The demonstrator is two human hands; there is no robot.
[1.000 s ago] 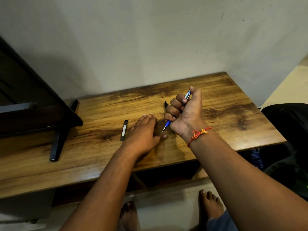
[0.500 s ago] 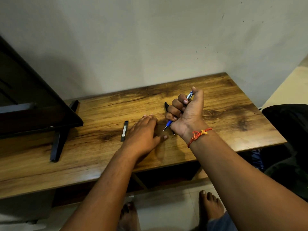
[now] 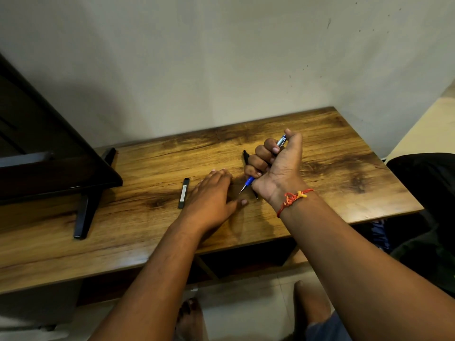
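Gripping a blue pen in a closed fist, the right hand was over the middle of the wooden table, its four fingers curled tightly round the barrel and its thumb stretched up along the pen's clear upper end. The pen ran slantwise through the fist, with its blue grip and metal tip poking out below the little finger and pointing down toward the tabletop and the other hand. Whether the tip touched the wood could not be told. A red and yellow thread bracelet circled the right wrist. A black pen lay on the table partly hidden by the fist, one end showing beyond the knuckles and the other just below the heel of the hand; whether the fingers touched it could not be told. The left hand lay palm down on the table just left of the fist, fingers straight and close together, thumb spread out toward the blue pen's tip, and it held nothing. Just beside its outer edge lay a small black bar with a pale label along its length. Farther left stood a black television, one angled foot of its stand planted on the wood. Behind the table rose a plain pale wall, and two bare feet showed on the tiled floor below the table's edge.
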